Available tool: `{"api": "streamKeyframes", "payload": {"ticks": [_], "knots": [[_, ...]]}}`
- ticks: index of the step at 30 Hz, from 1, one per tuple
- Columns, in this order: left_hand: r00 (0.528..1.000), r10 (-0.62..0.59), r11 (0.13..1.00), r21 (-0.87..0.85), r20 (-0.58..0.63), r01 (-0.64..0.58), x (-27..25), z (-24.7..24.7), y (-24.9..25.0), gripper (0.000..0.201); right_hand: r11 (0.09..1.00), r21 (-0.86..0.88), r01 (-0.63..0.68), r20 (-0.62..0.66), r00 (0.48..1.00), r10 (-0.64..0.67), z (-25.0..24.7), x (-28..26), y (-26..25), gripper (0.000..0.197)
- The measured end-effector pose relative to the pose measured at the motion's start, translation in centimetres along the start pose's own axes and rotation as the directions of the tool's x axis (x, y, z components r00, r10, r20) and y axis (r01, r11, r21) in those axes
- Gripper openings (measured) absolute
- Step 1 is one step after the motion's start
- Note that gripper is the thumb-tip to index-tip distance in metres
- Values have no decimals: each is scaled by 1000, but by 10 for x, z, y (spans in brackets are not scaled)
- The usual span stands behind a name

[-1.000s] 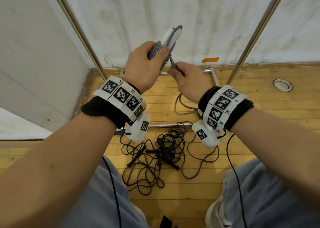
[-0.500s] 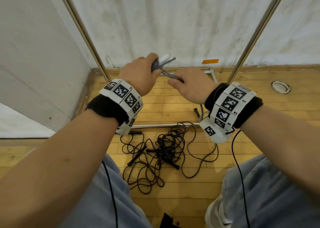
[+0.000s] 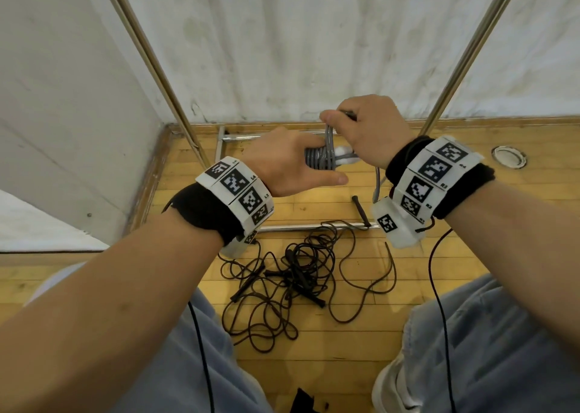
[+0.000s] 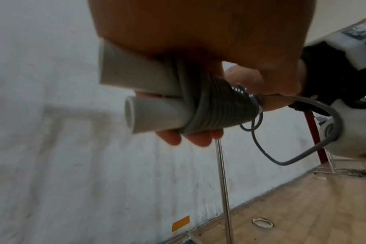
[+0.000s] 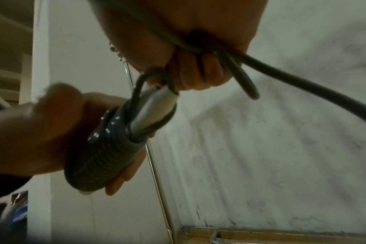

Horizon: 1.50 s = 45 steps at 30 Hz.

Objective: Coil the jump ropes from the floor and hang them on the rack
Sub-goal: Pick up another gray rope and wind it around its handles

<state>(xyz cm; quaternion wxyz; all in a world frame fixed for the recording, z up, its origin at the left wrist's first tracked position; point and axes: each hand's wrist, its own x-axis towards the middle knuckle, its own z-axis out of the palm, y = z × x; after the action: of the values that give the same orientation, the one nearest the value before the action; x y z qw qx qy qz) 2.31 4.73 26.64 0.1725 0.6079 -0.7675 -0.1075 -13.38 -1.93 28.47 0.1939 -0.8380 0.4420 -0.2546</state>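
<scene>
Lowered since a second ago: grey rope [image 3: 321, 158] and both hands, from up against the white wall [image 3: 314, 42] to just above the floor line, with the right hand crossed over the top of the bundle. Wound tight round its two white handles [image 4: 148, 99], coil after coil, lying roughly level between the hands. Gripped in the left hand [image 3: 282, 161], fingers curled under the coils, thumb stretched along the near side. Pinched in the right hand [image 3: 367, 130], fist closed on the free rope end, a short loop [image 5: 242, 82] sticking out below the knuckles and a grey tail [image 3: 377, 183] dropping past the wrist. Tagged bands [image 3: 238, 193] on both wrists, black cuffs beneath.

Below, on the floor [image 3: 470, 255]: black ropes [image 3: 288, 280] in a loose tangle, handles mixed in, between the person's knees and just in front of the rack's base bar [image 3: 314, 226]. One black handle [image 3: 359, 208] lying apart, across that bar.

Rack [image 3: 150, 61]: two slanting metal poles rising left and right, rectangular base frame flat on the boards, set close to the wall. Floor of yellow wooden strips, worn; round metal plate [image 3: 509, 157] set in it at right. Wall white, smudged and scuffed near the skirting, orange tape [image 4: 181, 223] stuck low on it. Corner of the room at left, plain grey-white side wall. Jeans [image 3: 486, 350] at the bottom edge, pale shoe beside.
</scene>
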Motion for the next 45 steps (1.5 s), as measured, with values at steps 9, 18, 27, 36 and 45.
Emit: {"api": "streamKeyframes", "payload": {"ticks": [9,18,27,36,45], "knots": [[956,-139,928,-372,-257,35,2,-14,6,31,794,562,-233,157,972,173,-8,8,13,31],[890,-304,926,-323,-339,193,15,-24,-17,24,926,358,-117,249,968,26,23,-10,-11,29],[926,-256,946,126,-278,299,14,-15,-40,40,996,23,-81,344,936,68,34,-13,-18,25],[944,-321,865,385,-70,323,10,2,-42,28,978,-203,52,342,939,21,23,-23,-10,22],[984,-128,953,290,123,87,5,13,-22,28,975,-183,126,212,973,-86,18,-24,-4,27]]}}
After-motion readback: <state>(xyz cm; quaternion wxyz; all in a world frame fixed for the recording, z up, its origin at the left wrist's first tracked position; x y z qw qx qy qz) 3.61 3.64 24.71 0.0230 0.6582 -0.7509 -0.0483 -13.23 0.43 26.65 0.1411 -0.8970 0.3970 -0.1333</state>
